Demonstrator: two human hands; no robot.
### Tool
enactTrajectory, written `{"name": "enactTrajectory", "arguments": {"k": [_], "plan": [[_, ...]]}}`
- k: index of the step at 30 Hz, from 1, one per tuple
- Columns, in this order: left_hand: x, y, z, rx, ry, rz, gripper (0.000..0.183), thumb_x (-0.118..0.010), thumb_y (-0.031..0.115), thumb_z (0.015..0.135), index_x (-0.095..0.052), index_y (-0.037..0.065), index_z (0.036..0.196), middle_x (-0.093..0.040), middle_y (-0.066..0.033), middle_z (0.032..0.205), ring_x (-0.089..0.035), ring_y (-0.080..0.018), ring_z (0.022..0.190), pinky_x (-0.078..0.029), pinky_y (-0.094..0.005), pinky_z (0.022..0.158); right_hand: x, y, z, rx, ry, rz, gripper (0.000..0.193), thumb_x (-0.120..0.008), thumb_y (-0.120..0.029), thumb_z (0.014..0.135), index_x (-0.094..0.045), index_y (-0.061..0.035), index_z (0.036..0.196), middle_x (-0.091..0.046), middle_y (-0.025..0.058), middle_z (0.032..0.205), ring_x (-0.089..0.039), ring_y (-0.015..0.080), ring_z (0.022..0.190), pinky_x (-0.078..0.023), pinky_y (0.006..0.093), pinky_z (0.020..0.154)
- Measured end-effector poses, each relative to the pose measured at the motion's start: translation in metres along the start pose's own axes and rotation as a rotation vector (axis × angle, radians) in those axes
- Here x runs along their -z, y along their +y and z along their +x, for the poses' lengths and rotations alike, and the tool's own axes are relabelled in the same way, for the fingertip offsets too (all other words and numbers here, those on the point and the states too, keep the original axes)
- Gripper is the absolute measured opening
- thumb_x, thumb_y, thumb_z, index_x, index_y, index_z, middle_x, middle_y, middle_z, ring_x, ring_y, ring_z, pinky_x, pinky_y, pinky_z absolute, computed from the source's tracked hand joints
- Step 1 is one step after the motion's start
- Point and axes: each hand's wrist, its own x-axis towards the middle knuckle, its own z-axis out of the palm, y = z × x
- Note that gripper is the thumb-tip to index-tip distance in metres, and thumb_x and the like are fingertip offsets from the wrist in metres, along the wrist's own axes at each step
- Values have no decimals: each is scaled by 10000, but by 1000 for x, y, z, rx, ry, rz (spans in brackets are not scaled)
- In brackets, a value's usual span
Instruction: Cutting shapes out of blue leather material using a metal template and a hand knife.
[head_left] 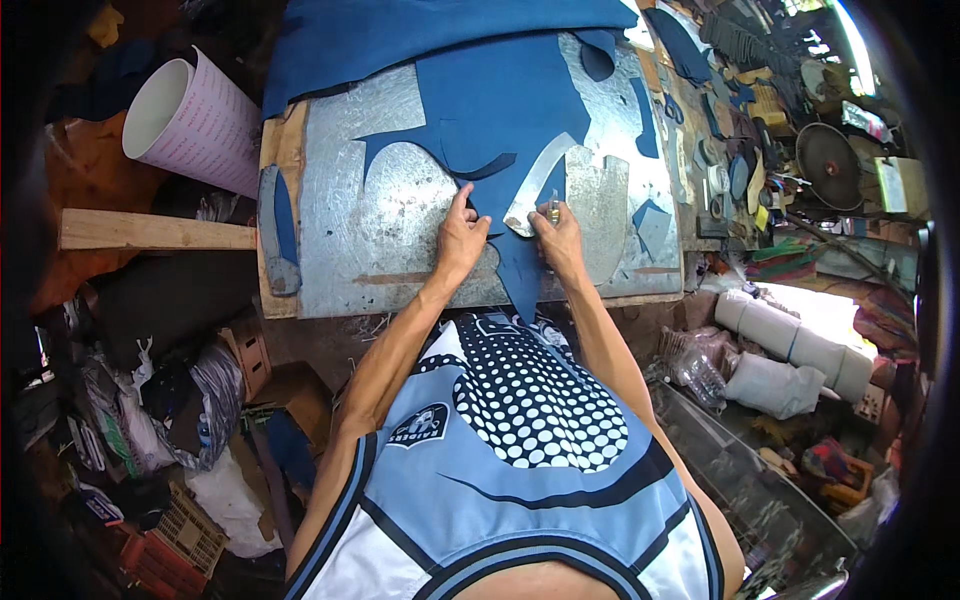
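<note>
Head view shows the left hand point(461, 238) pressing spread fingers, index extended, onto the blue sheet material point(500, 110) near the front edge of the metal worktop point(350, 200), pinning it flat. The right hand point(559, 238) pinches what looks like a small knife point(553, 207) against a pale curved template point(535, 185), guiding the cut.
</note>
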Motion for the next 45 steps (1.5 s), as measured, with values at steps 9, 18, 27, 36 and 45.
{"name": "enactTrajectory", "arguments": {"k": [9, 18, 27, 36, 45], "plan": [[81, 34, -55, 314, -439, -137, 685, -647, -11, 882, -334, 25, 1490, -574, -27, 796, -583, -105, 711, -486, -233, 617, 6, 11, 10, 37, 26, -43, 300, -664, -224, 864, -633, 14, 1045, -698, 244, 927, -690, 351, 874, -519, 418, 765], [29, 116, -78, 118, -194, -306, 585, -665, 9, 897, -439, -4, 1437, -656, -33, 933, -605, -83, 854, -495, -219, 746, 60, -52, -63, -116, -340, 553, 278, -699, -278, 917, -668, -30, 1038, -587, 22, 652, -528, 89, 498, -415, 234, 457], [-52, 166, -27, -594, -178, 228, 589, -652, 9, 897, -430, 31, 1442, -670, -156, 1209, -673, -209, 1015, -553, -322, 849, 172, -62, 31, 592, -44, 361, 206, -713, -161, 902, -703, -37, 1066, -604, -37, 715, -503, 17, 600, -395, 186, 508], [-21, 100, -70, -344, -142, 420, 565, -626, 29, 913, -418, -12, 1437, -664, -217, 1196, -685, -299, 999, -551, -378, 861, 232, 50, 229, 1, 177, 332, 170, -697, -133, 874, -643, -30, 998, -628, 48, 708, -485, 99, 446, -391, 248, 394], [19, 64, -71, -199, 167, 533, 343, -647, 153, 926, -632, -8, 1229, -674, -194, 1178, -648, -340, 1074, -486, -393, 936, 215, 30, 218, -8, 252, 45, 395, -625, -409, 948, -585, -16, 939, -573, 70, 632, -589, 186, 497, -455, 357, 414]]}}
